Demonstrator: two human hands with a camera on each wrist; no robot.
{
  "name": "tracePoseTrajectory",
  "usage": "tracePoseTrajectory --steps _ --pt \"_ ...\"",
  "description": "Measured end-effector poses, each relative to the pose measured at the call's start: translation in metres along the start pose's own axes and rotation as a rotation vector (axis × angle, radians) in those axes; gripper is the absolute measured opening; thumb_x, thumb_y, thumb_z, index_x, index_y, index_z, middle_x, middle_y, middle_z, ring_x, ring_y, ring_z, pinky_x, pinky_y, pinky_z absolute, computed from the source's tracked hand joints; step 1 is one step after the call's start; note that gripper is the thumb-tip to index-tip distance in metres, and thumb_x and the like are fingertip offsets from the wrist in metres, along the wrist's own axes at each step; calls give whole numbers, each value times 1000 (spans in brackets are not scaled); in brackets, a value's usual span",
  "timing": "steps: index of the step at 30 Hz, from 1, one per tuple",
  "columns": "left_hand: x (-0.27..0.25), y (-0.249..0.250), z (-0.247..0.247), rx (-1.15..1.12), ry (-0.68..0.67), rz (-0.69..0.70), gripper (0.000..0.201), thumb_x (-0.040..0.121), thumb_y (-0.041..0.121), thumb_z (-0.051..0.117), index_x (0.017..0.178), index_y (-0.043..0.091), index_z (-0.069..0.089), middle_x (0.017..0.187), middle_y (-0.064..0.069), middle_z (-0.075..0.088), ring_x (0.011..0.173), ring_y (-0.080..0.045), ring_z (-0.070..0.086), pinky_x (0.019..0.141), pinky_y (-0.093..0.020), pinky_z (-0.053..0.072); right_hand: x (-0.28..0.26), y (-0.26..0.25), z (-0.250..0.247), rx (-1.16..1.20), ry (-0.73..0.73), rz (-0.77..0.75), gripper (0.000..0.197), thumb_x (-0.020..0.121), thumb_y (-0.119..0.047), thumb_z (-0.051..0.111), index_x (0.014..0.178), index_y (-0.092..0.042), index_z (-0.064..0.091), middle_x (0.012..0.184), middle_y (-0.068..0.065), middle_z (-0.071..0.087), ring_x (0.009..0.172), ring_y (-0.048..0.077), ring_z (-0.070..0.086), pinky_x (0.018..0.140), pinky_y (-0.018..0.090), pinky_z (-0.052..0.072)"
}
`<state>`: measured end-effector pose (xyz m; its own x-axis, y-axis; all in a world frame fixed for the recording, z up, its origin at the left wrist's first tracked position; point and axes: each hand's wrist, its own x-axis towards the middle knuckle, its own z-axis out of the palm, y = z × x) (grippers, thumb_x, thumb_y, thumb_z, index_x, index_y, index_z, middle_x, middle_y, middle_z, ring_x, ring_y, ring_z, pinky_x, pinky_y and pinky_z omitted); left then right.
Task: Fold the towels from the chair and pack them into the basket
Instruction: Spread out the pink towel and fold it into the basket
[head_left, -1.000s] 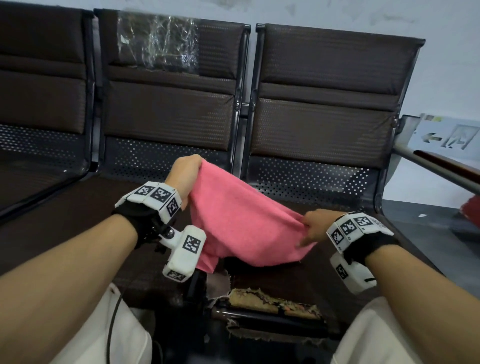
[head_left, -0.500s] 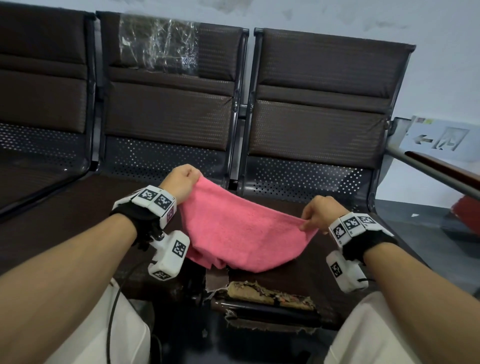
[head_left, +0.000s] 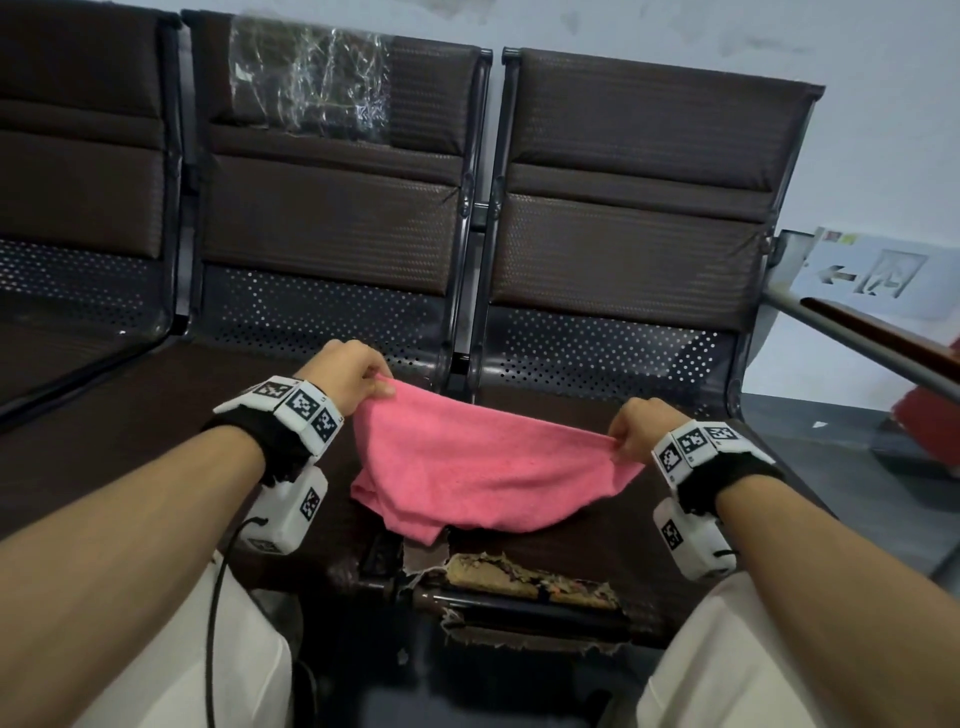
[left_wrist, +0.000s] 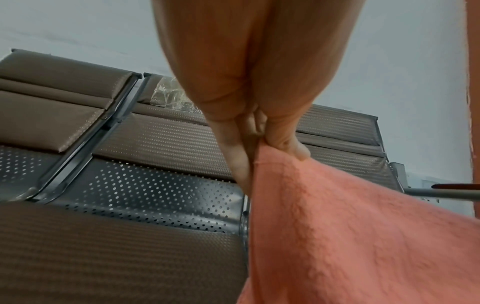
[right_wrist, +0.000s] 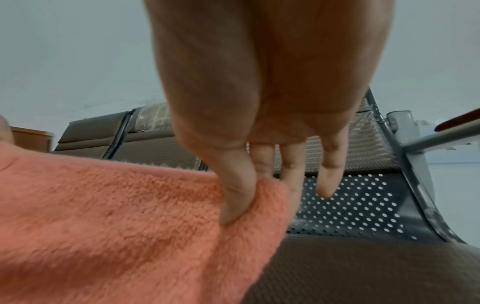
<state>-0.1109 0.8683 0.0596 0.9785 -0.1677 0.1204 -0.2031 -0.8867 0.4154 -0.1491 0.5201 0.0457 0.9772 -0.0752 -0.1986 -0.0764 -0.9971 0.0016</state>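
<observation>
Row of brown padded chairs w/ perforated metal lower backs fills the head view; far-left seat cut off by frame edge. Front lip of the seat under the towel is torn, foam showing. Clear plastic wrap on the middle chair's backrest, contents under it hard to make out. Something red at the right edge, cropped, can't ID. No basket in any view.

Pink towel hangs between both hands, above the seat gap btw middle and right chairs; its lower edge droops doubled toward the seat, can't tell if touching.

Left hand raised a bit higher, knuckles up, thumb and curled fingers pinching the towel's left top corner; left wrist view confirms the pinch. Right hand lower, thumb pressed on the towel's right corner against the index finger; other fingers point down, slightly apart, off the cloth.
</observation>
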Motion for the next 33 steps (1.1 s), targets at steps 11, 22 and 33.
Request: tracePoseTrajectory --steps 11,22,33 --pt "-21 59 -16 -420 406 80 12 93 24 52 86 16 59 83 3 59 84 -17 52 71 -24 32 -12 -3 -14 460 419 255 22 88 -7 51 108 -2 59 114 26 61 105 38 60 82 34 46" --pt "4 93 -105 -857 652 157 12 92 24 55 90 14 61 76 10 56 75 -8 52 73 -28 43 -42 -16 -146 1011 1126 211 18 91 -9 48 103 -6 61 109 16 66 105 29 59 82 22 34" --pt "38 35 -47 -718 528 -50 19 88 24 63 95 6 68 98 -16 69 83 -17 58 83 -35 49 -11 -9 -94 1089 974 306 19 90 -21 58 97 -11 72 99 9 70 100 28 61 80 24 39"
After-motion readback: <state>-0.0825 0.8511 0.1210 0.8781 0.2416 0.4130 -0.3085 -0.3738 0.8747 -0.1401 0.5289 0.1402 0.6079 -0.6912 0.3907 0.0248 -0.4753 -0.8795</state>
